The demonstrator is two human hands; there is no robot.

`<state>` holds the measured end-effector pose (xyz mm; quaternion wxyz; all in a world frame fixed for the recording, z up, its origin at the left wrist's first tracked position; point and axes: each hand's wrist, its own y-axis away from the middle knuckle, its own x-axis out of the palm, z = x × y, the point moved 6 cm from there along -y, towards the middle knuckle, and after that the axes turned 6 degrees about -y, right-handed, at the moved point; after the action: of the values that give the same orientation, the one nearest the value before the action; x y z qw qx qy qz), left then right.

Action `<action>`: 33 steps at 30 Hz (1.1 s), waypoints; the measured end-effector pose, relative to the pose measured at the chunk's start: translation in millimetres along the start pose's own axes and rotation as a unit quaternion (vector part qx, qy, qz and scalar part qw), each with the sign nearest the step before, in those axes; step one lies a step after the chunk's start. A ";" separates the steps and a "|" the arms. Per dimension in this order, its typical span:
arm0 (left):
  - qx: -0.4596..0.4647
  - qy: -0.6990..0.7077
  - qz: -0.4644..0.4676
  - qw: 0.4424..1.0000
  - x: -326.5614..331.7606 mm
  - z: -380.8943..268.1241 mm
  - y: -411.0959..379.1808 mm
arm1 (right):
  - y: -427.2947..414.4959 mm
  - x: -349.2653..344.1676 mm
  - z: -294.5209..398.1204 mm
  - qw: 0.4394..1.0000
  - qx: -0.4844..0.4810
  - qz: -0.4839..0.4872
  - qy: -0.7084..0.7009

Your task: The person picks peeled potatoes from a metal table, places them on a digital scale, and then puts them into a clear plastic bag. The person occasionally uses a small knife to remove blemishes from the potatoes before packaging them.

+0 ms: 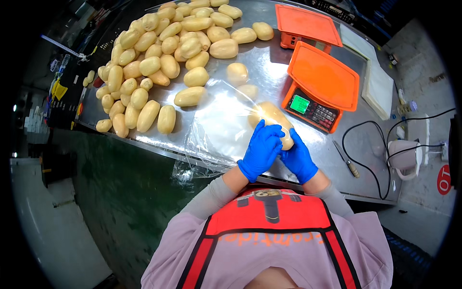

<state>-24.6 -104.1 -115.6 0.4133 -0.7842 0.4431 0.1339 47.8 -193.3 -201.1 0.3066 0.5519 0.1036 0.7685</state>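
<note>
Both my hands wear blue gloves and are on a pale yellow, elongated peeled root or vegetable [273, 115] near the table's front edge. My left hand [262, 146] lies over its near left side with curled fingers; my right hand [298, 154] holds its near right end. Clear plastic film [213, 130] is spread on the metal table to the left of my hands and seems to cover part of the piece. Two similar pieces, one [237, 74] farther back and a paler one [247, 92], lie just beyond. My palms are hidden.
A large pile of the same pieces [153, 65] covers the table's back left. Two orange scales, a near one [323, 77] with a lit display and a far one [306, 23], stand at right. Farther right lie a wooden-handled knife [347, 160], a black cable [343, 141] and stacked white sheets [377, 85].
</note>
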 end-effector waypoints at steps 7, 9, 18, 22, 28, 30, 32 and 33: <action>0.069 0.068 0.079 0.992 -2.1 -31.4 -17.3 | 18.1 31.9 10.1 0.620 -0.401 0.058 0.672; 0.109 0.060 0.115 0.986 5.7 -40.3 -16.0 | -1.0 15.0 -7.3 0.848 -0.326 0.053 0.415; 0.015 0.278 0.155 0.948 -39.8 -18.7 12.4 | 45.8 36.8 0.1 0.920 -0.364 -0.094 0.113; -0.274 0.429 -0.044 0.859 -52.8 79.9 -8.8 | 91.2 48.9 -35.0 0.889 -0.419 -0.164 0.082; -0.396 0.662 0.311 0.554 23.2 -9.8 54.9 | 139.4 75.6 -88.5 0.778 -0.590 -0.213 0.028; -0.407 0.650 0.360 0.531 34.5 -44.9 67.1 | 159.5 72.4 -94.9 0.681 -0.668 -0.290 0.075; -0.377 0.664 0.422 0.488 35.9 -75.8 72.3 | 194.1 68.9 -101.0 0.624 -0.679 -0.362 0.137; -0.354 0.675 0.443 0.472 36.8 -88.3 77.4 | 207.9 67.3 -101.3 0.615 -0.663 -0.387 0.180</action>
<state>-79.7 -213.9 -122.9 -0.4407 -0.4109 0.7881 -0.1261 -132.5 -300.1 -82.2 0.8332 -0.0421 -0.1772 0.5220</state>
